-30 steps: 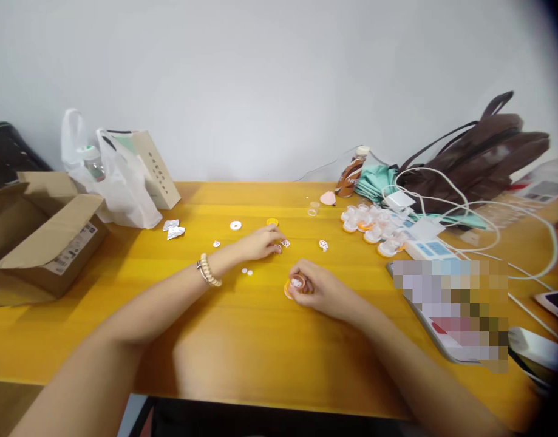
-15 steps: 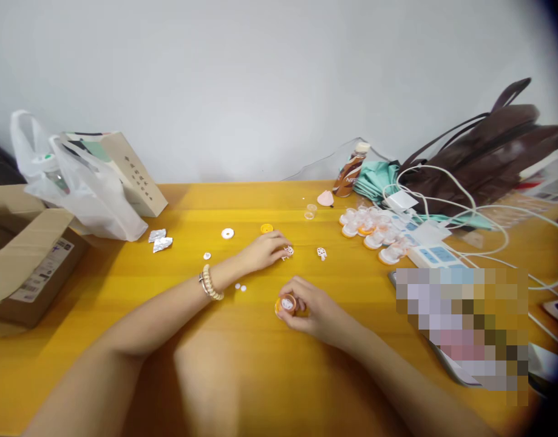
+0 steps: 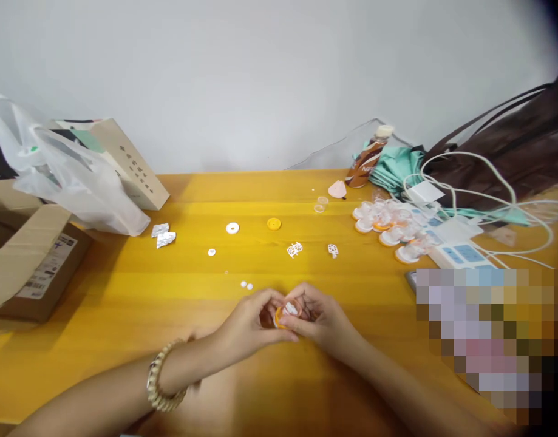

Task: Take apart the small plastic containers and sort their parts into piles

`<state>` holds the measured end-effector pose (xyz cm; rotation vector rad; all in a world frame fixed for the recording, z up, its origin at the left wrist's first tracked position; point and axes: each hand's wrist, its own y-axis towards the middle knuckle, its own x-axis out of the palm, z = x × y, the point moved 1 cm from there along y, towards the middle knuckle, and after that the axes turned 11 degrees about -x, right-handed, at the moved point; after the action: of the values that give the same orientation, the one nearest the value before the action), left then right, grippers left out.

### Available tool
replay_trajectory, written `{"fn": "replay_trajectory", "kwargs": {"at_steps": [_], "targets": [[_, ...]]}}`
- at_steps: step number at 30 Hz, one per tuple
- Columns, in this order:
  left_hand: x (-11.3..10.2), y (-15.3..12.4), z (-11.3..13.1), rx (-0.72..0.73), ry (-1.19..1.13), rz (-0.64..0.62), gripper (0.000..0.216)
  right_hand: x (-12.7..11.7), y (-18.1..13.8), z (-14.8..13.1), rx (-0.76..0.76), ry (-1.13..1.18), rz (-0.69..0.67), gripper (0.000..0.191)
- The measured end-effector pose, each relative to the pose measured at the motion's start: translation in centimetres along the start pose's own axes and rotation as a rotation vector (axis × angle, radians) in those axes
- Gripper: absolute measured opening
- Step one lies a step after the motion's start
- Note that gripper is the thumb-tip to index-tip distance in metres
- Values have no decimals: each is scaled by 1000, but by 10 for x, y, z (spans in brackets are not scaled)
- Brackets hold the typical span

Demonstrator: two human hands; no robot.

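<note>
A small orange-rimmed container [image 3: 291, 309] with white bits inside sits between both hands above the table [image 3: 206, 200], pinched by the right hand [image 3: 328, 321]; the left hand [image 3: 244, 323] curves around its other side, its grip unclear. Beyond lie two white discs [image 3: 250, 286], an openwork white piece [image 3: 294, 249] and, farther, a yellow disc [image 3: 274, 224].

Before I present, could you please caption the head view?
Left hand and right hand meet around a small orange piece.
</note>
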<state>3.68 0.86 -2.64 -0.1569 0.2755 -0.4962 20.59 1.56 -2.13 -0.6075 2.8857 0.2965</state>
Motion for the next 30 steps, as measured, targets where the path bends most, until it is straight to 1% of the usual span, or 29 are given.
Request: {"fn": "replay_trajectory", "kwargs": {"at_steps": [3, 7, 10, 12, 15, 16, 18, 20, 21, 23, 24, 26, 27, 30], "targets": [[7, 2, -8, -74, -157, -6, 29, 2, -4, -4, 9, -35, -12, 24], [10, -5, -11, -35, -242, -53, 24, 0, -9, -13, -48, -155, -113, 13], [7, -8, -10, 6, -204, -61, 24, -2, -10, -18, -136, -232, -183, 7], [5, -8, -8, 15, -166, -93, 19, -4, -9, -20, -226, -260, -240, 5], [3, -6, -7, 5, -160, -131, 16, -7, -8, -22, -361, -295, -310, 15], [2, -5, -8, -2, -163, -125, 17, -8, -7, -22, -390, -307, -305, 19], [1, -3, -8, -10, -139, -96, 23, -8, -7, -20, -386, -353, -223, 28], [-1, -2, -8, 0, -92, -78, 27, -6, -8, -15, -305, -435, -131, 35], [-1, -1, -8, 12, -68, -73, 26, -4, -9, -13, -256, -479, -100, 34], [-2, -1, -7, 35, -31, -73, 24, -2, -11, -9, -214, -524, -84, 25], [-2, -1, -6, 41, -22, -72, 24, -1, -12, -8, -238, -518, -83, 24], [-3, -1, -5, 39, -3, -80, 26, -2, -12, -6, -295, -482, -52, 34], [-4, -1, -5, 37, 3, -81, 27, -2, -12, -5, -297, -465, -42, 38], [-5, -1, -4, 43, -15, -103, 29, -4, -12, -3, -250, -434, -43, 40]]}}
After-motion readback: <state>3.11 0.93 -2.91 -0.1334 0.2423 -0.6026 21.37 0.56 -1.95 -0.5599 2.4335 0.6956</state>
